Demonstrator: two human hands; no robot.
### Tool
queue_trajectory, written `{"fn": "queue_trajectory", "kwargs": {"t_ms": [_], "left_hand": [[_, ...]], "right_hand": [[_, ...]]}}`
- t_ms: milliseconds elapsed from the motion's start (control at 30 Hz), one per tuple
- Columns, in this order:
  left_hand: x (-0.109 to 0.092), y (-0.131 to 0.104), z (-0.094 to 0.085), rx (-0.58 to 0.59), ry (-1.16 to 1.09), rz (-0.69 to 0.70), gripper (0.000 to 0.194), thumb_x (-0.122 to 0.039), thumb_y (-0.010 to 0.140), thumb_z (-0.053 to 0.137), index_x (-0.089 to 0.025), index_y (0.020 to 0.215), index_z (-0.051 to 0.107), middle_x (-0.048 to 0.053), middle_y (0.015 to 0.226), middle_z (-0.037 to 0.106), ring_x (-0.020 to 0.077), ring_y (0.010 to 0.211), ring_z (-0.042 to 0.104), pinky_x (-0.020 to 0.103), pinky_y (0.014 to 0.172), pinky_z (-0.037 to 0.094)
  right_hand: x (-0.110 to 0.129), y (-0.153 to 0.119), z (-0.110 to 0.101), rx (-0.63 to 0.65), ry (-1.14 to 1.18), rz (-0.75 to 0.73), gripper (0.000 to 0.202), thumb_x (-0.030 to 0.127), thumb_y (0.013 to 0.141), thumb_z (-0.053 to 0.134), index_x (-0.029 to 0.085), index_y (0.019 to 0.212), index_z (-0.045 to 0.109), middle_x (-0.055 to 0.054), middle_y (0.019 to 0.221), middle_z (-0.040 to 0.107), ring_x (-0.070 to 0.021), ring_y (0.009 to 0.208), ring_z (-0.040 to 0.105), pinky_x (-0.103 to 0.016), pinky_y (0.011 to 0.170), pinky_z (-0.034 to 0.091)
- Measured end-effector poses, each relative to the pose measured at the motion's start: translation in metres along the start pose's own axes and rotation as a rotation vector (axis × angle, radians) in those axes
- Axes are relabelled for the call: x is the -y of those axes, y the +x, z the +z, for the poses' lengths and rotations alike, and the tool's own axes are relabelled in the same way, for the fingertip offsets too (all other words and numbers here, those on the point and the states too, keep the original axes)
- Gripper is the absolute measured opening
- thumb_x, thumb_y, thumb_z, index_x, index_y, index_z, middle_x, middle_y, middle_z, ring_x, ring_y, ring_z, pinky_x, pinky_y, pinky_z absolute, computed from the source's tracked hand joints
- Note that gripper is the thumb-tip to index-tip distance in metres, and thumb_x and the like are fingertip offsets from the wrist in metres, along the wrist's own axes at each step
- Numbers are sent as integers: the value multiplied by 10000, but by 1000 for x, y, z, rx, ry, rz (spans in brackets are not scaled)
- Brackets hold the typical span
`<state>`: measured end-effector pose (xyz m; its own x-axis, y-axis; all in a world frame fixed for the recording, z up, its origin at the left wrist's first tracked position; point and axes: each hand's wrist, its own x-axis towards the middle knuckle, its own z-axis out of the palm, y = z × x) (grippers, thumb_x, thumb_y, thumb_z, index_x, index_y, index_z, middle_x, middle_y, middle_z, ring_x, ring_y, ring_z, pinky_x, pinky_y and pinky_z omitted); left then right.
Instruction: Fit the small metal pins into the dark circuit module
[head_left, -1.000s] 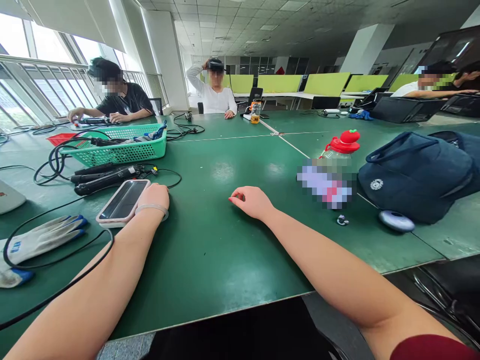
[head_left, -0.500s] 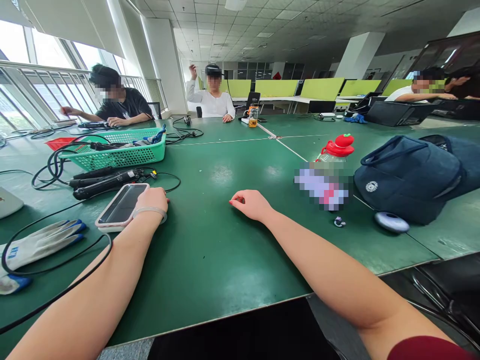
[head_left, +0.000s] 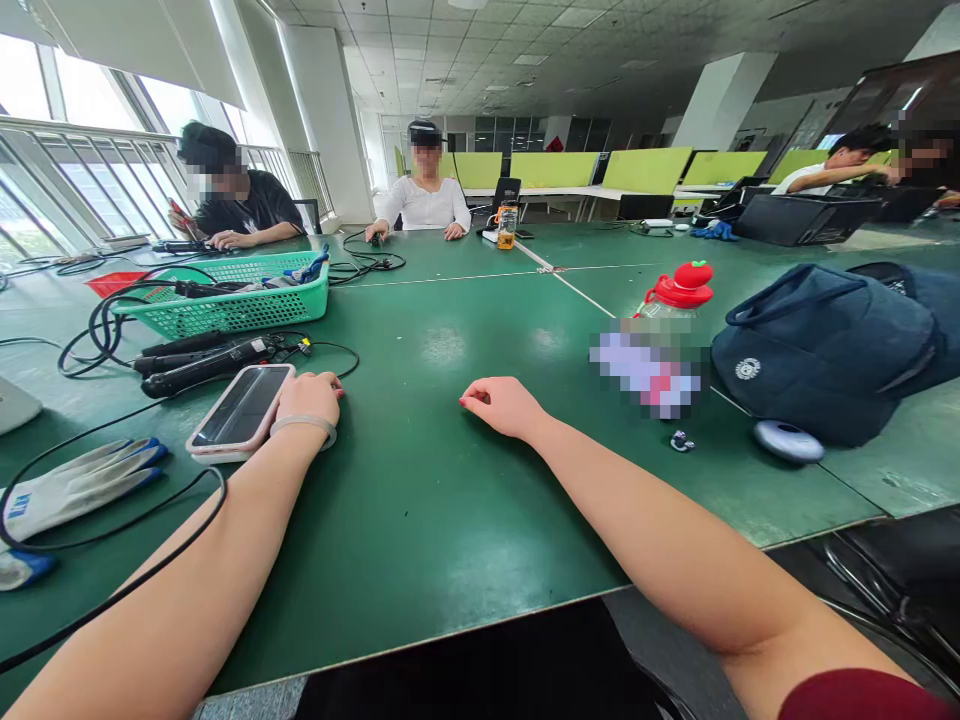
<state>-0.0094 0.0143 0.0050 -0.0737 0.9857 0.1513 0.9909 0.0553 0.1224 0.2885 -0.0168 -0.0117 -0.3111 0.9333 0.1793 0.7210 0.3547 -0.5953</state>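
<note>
My left hand (head_left: 309, 398) rests on the green table (head_left: 397, 480) with its fingers curled in, a pale band round the wrist. Close against it on the left lies a phone (head_left: 244, 408) in a pale pink case, screen up; whether the hand touches the case I cannot tell. My right hand (head_left: 504, 405) lies on its side near the middle of the table, fingers loosely closed and thumb against them. Nothing shows in either hand. A black cable (head_left: 112, 600) runs over my left forearm.
Black handheld devices (head_left: 206, 368) and a green basket (head_left: 247, 300) stand beyond the phone, work gloves (head_left: 82, 490) at left. To the right are a red-lidded bottle (head_left: 675, 290), a dark blue bag (head_left: 825, 350) and an oval white-and-blue object (head_left: 787, 441). Several people sit around.
My hands stay nearly still; the left one sits slightly further right beside the phone. The person in white across the table has lowered a raised hand to the tabletop.
</note>
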Motion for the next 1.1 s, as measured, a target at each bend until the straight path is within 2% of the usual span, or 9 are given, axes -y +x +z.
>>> {"fn": "queue_trajectory", "kwargs": {"t_ms": [100,200,300,433,533,633,800,1000,1100], "left_hand": [[-5,0,4,-6,48,-48,258,-279,824,406,-193,929,625,130,947,659,282,958,577,365,844,398],[-7,2,8,20,-40,-116,263,-255,827,386,-186,969,597,142,953,665,290,919,598,360,765,428],[-12,-1,11,28,-85,-100,257,-242,830,380,-184,969,588,135,941,673,283,901,608,354,748,434],[-37,-17,14,60,-184,12,221,-272,840,386,-215,939,576,75,957,679,223,892,619,310,771,445],[-65,-36,15,119,-535,253,170,-303,844,407,-216,911,538,64,1124,637,180,1012,589,286,860,429],[-83,-50,13,156,-662,341,144,-316,853,404,-224,892,509,59,1170,617,172,1019,585,296,877,423],[-85,-52,11,108,-539,313,153,-298,858,384,-229,894,516,63,1120,629,221,986,586,359,857,419],[-86,-54,15,244,-588,486,178,-323,864,377,-222,852,524,38,978,653,206,926,590,357,843,433],[-89,-54,16,321,-793,476,195,-378,856,414,-209,855,511,54,1030,642,199,932,587,378,852,438]], "right_hand": [[0,1,1,8,-5,-5,228,369,828,501,218,821,671,-11,779,649,-114,681,558,-226,569,389],[-1,1,2,20,-1,-20,221,358,829,500,218,823,671,-9,783,652,-112,685,557,-227,585,391],[-1,1,3,36,15,-34,220,354,827,498,216,815,668,-4,769,649,-109,681,551,-230,599,391],[2,2,5,105,45,-78,185,352,789,564,209,837,671,6,736,632,-103,665,535,-229,611,391],[5,4,6,139,11,-135,226,342,719,659,205,898,680,8,740,618,-103,673,521,-227,622,390],[6,6,8,130,-35,-150,301,331,687,698,195,956,685,-2,781,615,-106,687,517,-229,644,393],[4,7,10,140,-45,-139,393,364,677,707,179,1022,672,-13,817,604,-113,697,521,-234,661,403],[4,8,10,140,-49,-144,386,347,688,702,191,1039,666,-18,835,599,-118,711,520,-237,669,400],[5,8,11,142,-75,-142,357,334,697,698,198,1026,670,-19,829,593,-122,715,517,-242,664,395]]}}
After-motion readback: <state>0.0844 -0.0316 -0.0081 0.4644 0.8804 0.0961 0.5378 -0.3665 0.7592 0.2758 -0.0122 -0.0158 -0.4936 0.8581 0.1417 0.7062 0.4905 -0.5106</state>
